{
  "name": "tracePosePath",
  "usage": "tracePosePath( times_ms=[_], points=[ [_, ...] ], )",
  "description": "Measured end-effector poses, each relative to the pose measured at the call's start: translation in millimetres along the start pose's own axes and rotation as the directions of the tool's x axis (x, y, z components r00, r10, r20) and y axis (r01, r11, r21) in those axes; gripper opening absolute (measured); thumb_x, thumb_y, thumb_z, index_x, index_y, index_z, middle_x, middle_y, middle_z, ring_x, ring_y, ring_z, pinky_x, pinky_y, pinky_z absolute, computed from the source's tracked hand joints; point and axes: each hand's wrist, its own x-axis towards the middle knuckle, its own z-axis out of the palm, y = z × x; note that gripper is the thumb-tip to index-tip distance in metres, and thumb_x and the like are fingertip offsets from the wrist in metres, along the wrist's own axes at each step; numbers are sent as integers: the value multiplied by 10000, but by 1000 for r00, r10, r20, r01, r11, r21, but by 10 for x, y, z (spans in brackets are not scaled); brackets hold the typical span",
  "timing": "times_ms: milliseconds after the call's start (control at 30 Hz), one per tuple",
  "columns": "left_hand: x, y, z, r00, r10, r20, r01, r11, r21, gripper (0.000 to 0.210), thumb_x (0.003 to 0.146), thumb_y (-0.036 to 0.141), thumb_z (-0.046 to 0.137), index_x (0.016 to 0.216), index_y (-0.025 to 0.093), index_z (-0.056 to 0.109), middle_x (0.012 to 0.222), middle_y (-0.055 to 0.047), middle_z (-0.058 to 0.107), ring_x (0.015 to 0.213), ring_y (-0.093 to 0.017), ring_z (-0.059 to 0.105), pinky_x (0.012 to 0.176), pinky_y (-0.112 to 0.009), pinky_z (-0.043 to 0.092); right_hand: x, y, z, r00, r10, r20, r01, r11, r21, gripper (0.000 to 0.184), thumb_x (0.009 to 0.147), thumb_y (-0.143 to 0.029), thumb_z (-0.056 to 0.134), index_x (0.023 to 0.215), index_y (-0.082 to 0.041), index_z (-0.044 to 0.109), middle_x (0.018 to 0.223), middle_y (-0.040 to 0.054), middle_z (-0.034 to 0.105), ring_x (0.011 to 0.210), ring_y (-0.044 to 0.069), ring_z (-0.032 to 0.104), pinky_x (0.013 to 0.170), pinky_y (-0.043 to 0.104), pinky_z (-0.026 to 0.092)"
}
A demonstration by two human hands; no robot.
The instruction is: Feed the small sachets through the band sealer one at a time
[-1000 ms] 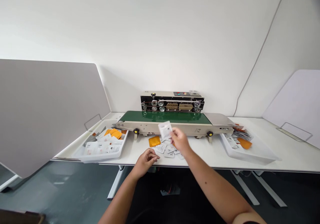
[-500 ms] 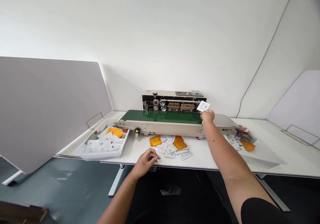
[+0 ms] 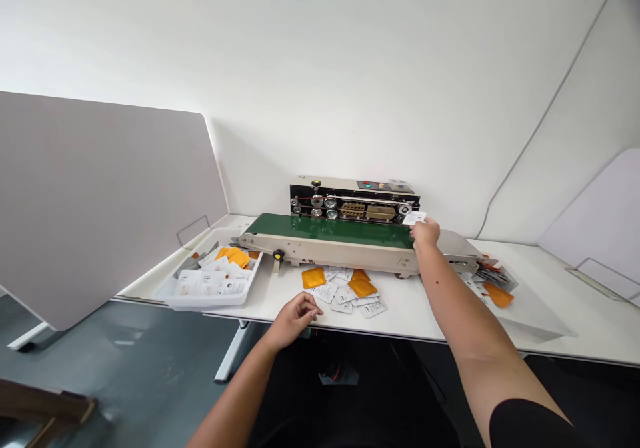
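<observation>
My right hand point(image 3: 426, 233) is closed on the lower edge of a small white printed sachet point(image 3: 414, 218). It holds the sachet tilted at the right end of the band sealer point(image 3: 353, 203), by the rollers. Beneath that hand runs the sealer's green conveyor belt point(image 3: 330, 229). My left hand point(image 3: 295, 317) hovers at the table's front edge, its fingers loosely curled with a gap to the thumb and nothing visible in it. Just beyond it lies a loose pile of white sachets point(image 3: 344, 295), with orange sachets point(image 3: 313, 277) among them.
A clear plastic bin point(image 3: 215, 301) of white and orange sachets stands at the left. Another translucent bin point(image 3: 537, 321) with sachets is at the right, past my forearm. Grey panels point(image 3: 110, 195) flank the white table point(image 3: 280, 295). A wooden piece point(image 3: 45, 405) is at lower left.
My right hand has brought the sachet lower against the sealer's right end, tilting it flatter. The left hand stays nearly still. The whole view has shifted slightly.
</observation>
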Motion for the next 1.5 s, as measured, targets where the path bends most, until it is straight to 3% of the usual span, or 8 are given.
tracePosePath(
  times_ms=[467,633,733,833,933,1000,1167,1500],
  points=[
    [-7,48,13,1000,-8,7,8,1000,26,281,889,420,669,988,199,525,975,-78,732,840,-174,638,798,-299,478,-76,-154,249,933,292,210,-312,948,66,163,758,-68,628,891,-154,591,579,-8,570,415,69,469,377,151,365],
    [-4,30,9,1000,1,-5,-1,1000,24,301,878,446,680,983,202,539,970,-72,728,840,-176,647,800,-298,485,-286,-247,217,947,223,232,-234,972,24,297,797,-236,682,1077,-152,633,761,36,651,601,122,593,561,237,533],
    [-4,36,8,1000,1,0,-1,999,32,304,878,458,680,980,204,547,969,-74,729,854,-182,655,801,-296,491,-709,-246,93,985,-122,123,129,991,-46,395,818,-324,650,1188,-187,635,1034,73,665,846,163,631,796,305,555],
    [-4,49,18,1000,4,-2,-3,999,45,310,878,465,680,981,202,551,968,-81,733,872,-189,662,805,-298,497,-1410,-94,-47,794,-550,257,591,797,-120,318,882,-290,547,1165,-206,665,1115,90,663,946,190,621,890,343,519],
    [-5,65,36,1000,12,-7,-11,998,63,313,873,468,684,974,200,560,959,-83,736,887,-196,667,813,-304,503,-2149,178,-112,469,-541,698,764,645,-12,261,915,-259,518,1077,-232,722,1009,73,712,948,210,636,881,347,517],
    [-7,79,50,1000,23,-7,-22,997,75,305,877,466,677,971,198,565,955,-80,735,899,-202,667,824,-314,506,-2504,360,-96,346,-442,828,801,598,-16,320,904,-277,559,1188,-235,700,1129,87,702,1086,245,606,968,390,487],
    [-3,110,71,999,30,10,-31,995,98,272,899,450,652,970,200,571,949,-66,721,922,-208,672,816,-312,503,-2784,626,34,371,-219,903,796,576,-187,634,865,-461,656,1433,-209,530,1507,134,472,1401,348,383,1164,521,282],
    [3,141,86,1000,5,31,-9,992,126,278,909,454,639,1001,199,576,957,-68,725,956,-220,668,848,-322,496,-2759,641,0,348,-295,890,786,609,-106,566,858,-439,712,1369,-243,571,1238,97,650,1207,275,544,1195,563,147]
  ],
)
